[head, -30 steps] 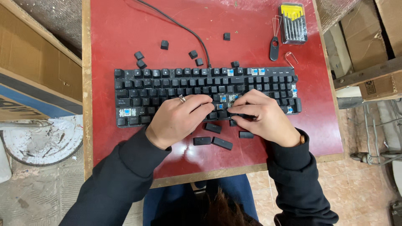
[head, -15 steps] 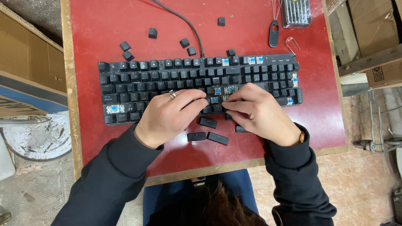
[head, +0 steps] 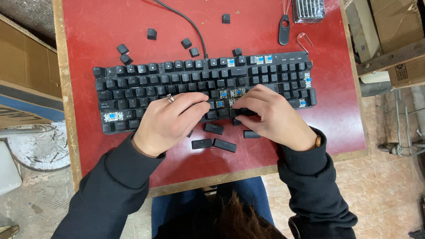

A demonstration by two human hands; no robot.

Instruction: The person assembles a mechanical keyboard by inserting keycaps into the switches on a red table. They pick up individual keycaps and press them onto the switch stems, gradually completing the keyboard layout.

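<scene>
Since the earlier frame the view has slid upward across the table: the keyboard now sits higher and further left, and the tool case is cut off at the top edge; both hands stay on the bottom key rows.

The red table top (head: 110, 26) with its worn wooden edging stands on a pale tiled floor (head: 389, 186). Cardboard boxes (head: 394, 26) are stacked at right; a flattened carton (head: 22, 93) lies at left.

The black mechanical keyboard (head: 146, 84) lies across the table's middle, its cable (head: 186, 22) running off the far edge. Several keys are missing, exposing blue switches.

The left hand (head: 170, 121), ring on one finger, is curled with fingertips pressing the bottom row. The right hand (head: 272, 115) is bent likewise, just beside it; whether either pinches a keycap cannot be told.

Long loose keycaps (head: 223, 144) lie near the front edge, between the wrists; small keycaps (head: 152, 33) are scattered behind the keyboard. A black keycap puller (head: 283, 33) and a wire puller (head: 303, 42) lie near the grey tool case (head: 310, 9).
</scene>
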